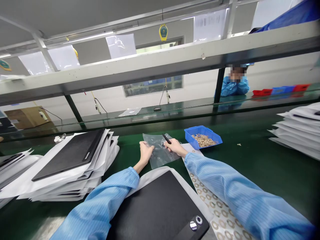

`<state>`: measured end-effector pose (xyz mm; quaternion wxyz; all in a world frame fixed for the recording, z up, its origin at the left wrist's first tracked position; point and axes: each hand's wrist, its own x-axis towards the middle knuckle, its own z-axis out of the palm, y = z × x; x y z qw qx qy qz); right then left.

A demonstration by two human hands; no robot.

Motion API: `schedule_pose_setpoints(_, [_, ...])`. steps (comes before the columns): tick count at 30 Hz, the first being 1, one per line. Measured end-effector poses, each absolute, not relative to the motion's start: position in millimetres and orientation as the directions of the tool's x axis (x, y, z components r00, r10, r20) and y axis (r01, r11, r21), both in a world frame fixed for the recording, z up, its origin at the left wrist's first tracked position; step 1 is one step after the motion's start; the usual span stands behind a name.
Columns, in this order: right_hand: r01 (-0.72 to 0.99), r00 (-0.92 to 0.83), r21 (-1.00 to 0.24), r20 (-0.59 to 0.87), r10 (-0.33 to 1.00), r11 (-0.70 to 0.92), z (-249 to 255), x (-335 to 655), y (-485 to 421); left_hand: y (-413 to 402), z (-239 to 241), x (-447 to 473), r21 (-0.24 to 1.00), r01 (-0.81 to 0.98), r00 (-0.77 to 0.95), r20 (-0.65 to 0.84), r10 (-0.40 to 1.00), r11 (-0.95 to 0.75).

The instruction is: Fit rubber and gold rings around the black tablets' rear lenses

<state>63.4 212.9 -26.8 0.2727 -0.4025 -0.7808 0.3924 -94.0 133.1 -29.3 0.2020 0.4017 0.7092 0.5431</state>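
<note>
My left hand (pixel 145 154) is closed at the left edge of a clear plastic bag (pixel 159 156), which lies on the green bench. In my right hand (pixel 175 147) is a slim black pen-shaped tool (pixel 166 138), tilted over the bag. Small shiny bits show in the bag beside the right fingertips, too small to name. Nearer to me, between my forearms, a black tablet (pixel 157 206) with two round camera rings lies on a white foam sleeve (pixel 166 169).
A blue bin (pixel 217 139) of small tan rings stands right of my hands, beside a sheet of ring stickers (pixel 220 216). Sleeved tablets (pixel 72 153) are stacked left; white sleeves (pixel 300 130) are piled right. A shelf (pixel 160 63) crosses overhead. A person in blue (pixel 235 86) sits beyond.
</note>
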Motion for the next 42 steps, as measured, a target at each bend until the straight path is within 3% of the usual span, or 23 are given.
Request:
schedule_pose_setpoints(7, [0.343,-0.568,-0.875,0.097,0.818,0.342,-22,67,208,127,-25,-100,0.775,0.599,-0.655,0.332,0.678,0.199])
schedule_pose_setpoints(13, [0.302,-0.621,-0.885,0.099,0.777,0.355,4,71,200,128,-25,-95,0.660,0.707,-0.595,0.361,0.718,0.254])
schedule_pose_setpoints(20, [0.273,-0.778,-0.880,0.036,0.627,0.389,64,118,155,130,-12,-95,0.618,0.754,-0.528,0.369,0.765,0.223])
schedule_pose_setpoints(23, [0.293,-0.789,-0.896,-0.029,0.614,0.335,55,153,113,108,3,-84,0.597,0.799,-0.354,0.369,0.859,0.072])
schedule_pose_setpoints(26, [0.321,-0.780,-0.919,-0.121,0.614,0.228,29,181,72,66,13,-62,0.602,0.783,-0.015,0.269,0.963,-0.156])
schedule_pose_setpoints(31, [0.368,-0.765,-0.927,-0.253,0.593,0.079,-1,200,32,8,4,-21,0.658,0.635,0.437,0.127,0.891,-0.405])
schedule_pose_setpoints(42, [0.426,-0.714,-0.900,-0.271,0.645,0.094,-10,207,23,5,-10,-12,0.642,0.567,0.552,0.169,0.817,-0.516])
